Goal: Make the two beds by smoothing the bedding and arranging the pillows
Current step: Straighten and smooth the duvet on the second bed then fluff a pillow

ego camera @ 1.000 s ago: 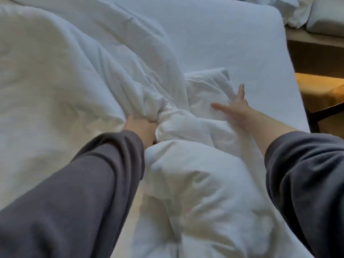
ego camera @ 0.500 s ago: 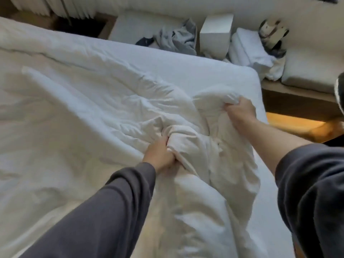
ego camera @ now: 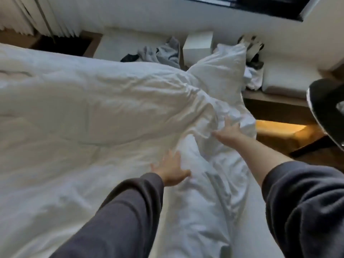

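Observation:
A white duvet (ego camera: 89, 118) spreads wide over the bed, its far right corner (ego camera: 221, 67) flung out toward the bench. My left hand (ego camera: 170, 171) lies with spread fingers on a rumpled fold near the duvet's middle. My right hand (ego camera: 228, 132) reaches further out, fingers straight, touching the creased cloth near the bed's right edge. Both arms wear dark grey sleeves. No pillow is plainly visible on this bed; the mattress is hidden under the duvet.
A low bench runs along the far wall with grey clothes (ego camera: 162, 53), a white box (ego camera: 198, 45), white cushions (ego camera: 290, 79) and crumpled white laundry (ego camera: 253, 79). A dark round chair (ego camera: 327, 108) stands at the right over the wooden floor (ego camera: 279, 131). Curtains (ego camera: 28, 15) hang at upper left.
Both hands let go of the bunched duvet they gripped and now lie open on it. The duvet has been flung outward and spread, its corner landing toward the bench.

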### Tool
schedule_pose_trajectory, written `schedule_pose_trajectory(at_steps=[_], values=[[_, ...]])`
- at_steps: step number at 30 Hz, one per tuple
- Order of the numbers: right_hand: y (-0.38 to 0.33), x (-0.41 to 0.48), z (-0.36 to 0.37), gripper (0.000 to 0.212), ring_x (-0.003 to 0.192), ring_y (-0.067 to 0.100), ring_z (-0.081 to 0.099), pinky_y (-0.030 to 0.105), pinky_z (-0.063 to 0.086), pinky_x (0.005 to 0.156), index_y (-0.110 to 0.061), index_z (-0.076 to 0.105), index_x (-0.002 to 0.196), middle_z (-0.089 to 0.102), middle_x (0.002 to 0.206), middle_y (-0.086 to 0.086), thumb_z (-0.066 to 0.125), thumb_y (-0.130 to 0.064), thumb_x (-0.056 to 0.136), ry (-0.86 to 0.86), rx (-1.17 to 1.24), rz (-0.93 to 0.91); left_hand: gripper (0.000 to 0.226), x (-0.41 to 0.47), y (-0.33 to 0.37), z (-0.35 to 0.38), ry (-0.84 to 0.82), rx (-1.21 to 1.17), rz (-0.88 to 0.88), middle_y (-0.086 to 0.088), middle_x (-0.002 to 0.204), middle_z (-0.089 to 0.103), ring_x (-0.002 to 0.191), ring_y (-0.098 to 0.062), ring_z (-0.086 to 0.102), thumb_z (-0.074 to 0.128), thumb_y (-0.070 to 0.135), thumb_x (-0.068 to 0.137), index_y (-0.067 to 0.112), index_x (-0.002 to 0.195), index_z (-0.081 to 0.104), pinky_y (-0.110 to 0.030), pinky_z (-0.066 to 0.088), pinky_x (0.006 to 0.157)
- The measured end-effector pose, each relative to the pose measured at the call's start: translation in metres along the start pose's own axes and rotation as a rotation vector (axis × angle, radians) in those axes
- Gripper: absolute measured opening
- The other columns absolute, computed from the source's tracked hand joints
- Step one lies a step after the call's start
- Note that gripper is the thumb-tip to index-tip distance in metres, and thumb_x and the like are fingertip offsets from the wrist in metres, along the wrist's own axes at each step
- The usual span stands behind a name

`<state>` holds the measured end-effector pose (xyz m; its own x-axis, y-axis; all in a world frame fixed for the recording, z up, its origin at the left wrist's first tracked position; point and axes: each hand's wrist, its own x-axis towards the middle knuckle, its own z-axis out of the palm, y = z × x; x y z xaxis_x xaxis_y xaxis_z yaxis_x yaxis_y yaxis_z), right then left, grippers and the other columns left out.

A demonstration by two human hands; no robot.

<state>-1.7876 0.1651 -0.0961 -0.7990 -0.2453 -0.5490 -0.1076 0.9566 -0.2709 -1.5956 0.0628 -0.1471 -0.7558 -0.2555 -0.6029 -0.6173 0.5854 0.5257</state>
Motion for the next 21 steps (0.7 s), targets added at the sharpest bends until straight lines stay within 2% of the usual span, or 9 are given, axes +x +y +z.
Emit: schedule_pose_trajectory(at_steps=[3, 5, 7, 11, 14, 16, 18, 20, 21], values=[[0.03, -0.006, 0.073, 0.081, 0.147, 0.042, -0.007, 0.052, 0.005, 0.118, -0.035, -0.011, 0.153, -0.018, 0.161, 0.014, 0.045, -0.053, 0.097, -0.095, -0.006, -0.017, 0.078, -0.012, -0.047, 0.043, -0.06, -0.012, -0.08, -0.007, 0.158, 0.017, 0.145, -0.029, 0.015, 0.037, 0.067, 0.087, 0.024, 0.15, 0.019, -0.061, 0.02, 0.111], [0.052, -0.017, 0.106, 0.07, 0.148, 0.039, -0.002, 0.049, 0.008, 0.119, -0.035, 0.002, 0.155, -0.01, 0.163, 0.011, 0.04, -0.051, 0.099, -0.122, -0.019, -0.061, 0.074, -0.029, -0.055, 0.065, -0.065, -0.08, -0.093, -0.003, 0.161, 0.011, 0.148, -0.024, 0.011, 0.037, 0.059, 0.094, 0.023, 0.153, 0.012, -0.057, 0.014, 0.115], [0.087, -0.031, 0.127, 0.065, 0.149, 0.034, 0.003, 0.047, 0.012, 0.119, -0.03, 0.01, 0.156, -0.001, 0.164, 0.009, 0.036, -0.051, 0.1, -0.109, 0.064, -0.05, 0.063, -0.05, -0.056, 0.084, 0.01, -0.168, -0.05, 0.001, 0.156, 0.023, 0.145, -0.022, 0.019, 0.039, 0.049, 0.097, 0.024, 0.151, 0.018, -0.055, 0.015, 0.115], [0.178, -0.075, 0.169, 0.073, 0.142, 0.039, 0.025, 0.045, 0.028, 0.111, -0.022, 0.016, 0.155, 0.018, 0.16, 0.015, 0.035, -0.059, 0.095, -0.128, 0.16, 0.17, 0.056, -0.094, -0.044, 0.11, 0.191, -0.295, 0.214, 0.01, 0.135, 0.043, 0.125, -0.016, 0.043, 0.04, 0.039, 0.089, 0.03, 0.143, 0.029, -0.055, 0.031, 0.107], [0.211, -0.115, 0.203, 0.078, 0.129, 0.042, 0.042, 0.049, 0.041, 0.089, -0.027, 0.018, 0.153, 0.035, 0.152, 0.01, 0.044, -0.064, 0.089, -0.175, 0.433, 0.461, 0.072, -0.125, -0.038, 0.131, 0.177, -0.285, 0.322, 0.011, 0.158, 0.021, 0.144, -0.006, 0.022, 0.041, 0.052, 0.087, 0.032, 0.152, 0.017, -0.042, 0.024, 0.117], [0.216, -0.133, 0.224, 0.073, 0.121, 0.039, 0.05, 0.056, 0.046, 0.086, -0.028, 0.031, 0.147, 0.046, 0.144, 0.008, 0.046, -0.062, 0.085, -0.267, 0.608, 0.595, 0.084, -0.141, -0.044, 0.147, 0.132, -0.253, 0.274, 0.016, 0.158, 0.016, 0.144, -0.001, 0.017, 0.053, 0.059, 0.085, 0.031, 0.154, 0.012, -0.032, 0.023, 0.117], [0.212, -0.142, 0.239, 0.058, 0.108, 0.034, 0.057, 0.049, 0.052, 0.082, -0.022, 0.048, 0.134, 0.058, 0.126, 0.009, 0.045, -0.056, 0.087, -0.302, 0.805, 0.647, 0.088, -0.145, -0.052, 0.157, 0.098, -0.302, 0.145, 0.02, 0.145, 0.029, 0.132, -0.002, 0.034, 0.063, 0.058, 0.081, 0.034, 0.151, 0.017, -0.027, 0.035, 0.107], [0.197, -0.145, 0.245, 0.037, 0.09, 0.029, 0.061, 0.035, 0.057, 0.068, -0.011, 0.059, 0.115, 0.064, 0.102, 0.011, 0.043, -0.038, 0.097, -0.277, 1.019, 0.672, 0.065, -0.14, -0.057, 0.16, 0.081, -0.321, 0.026, 0.015, 0.127, 0.05, 0.112, -0.01, 0.053, 0.063, 0.052, 0.082, 0.03, 0.138, 0.037, -0.029, 0.046, 0.09], [0.191, -0.146, 0.246, 0.031, 0.088, 0.03, 0.063, 0.035, 0.058, 0.071, -0.005, 0.061, 0.112, 0.065, 0.096, 0.012, 0.046, -0.029, 0.098, -0.252, 1.062, 0.664, 0.044, -0.136, -0.058, 0.161, 0.091, -0.283, -0.01, 0.009, 0.115, 0.058, 0.103, -0.016, 0.057, 0.061, 0.046, 0.086, 0.025, 0.122, 0.046, -0.031, 0.048, 0.082]])
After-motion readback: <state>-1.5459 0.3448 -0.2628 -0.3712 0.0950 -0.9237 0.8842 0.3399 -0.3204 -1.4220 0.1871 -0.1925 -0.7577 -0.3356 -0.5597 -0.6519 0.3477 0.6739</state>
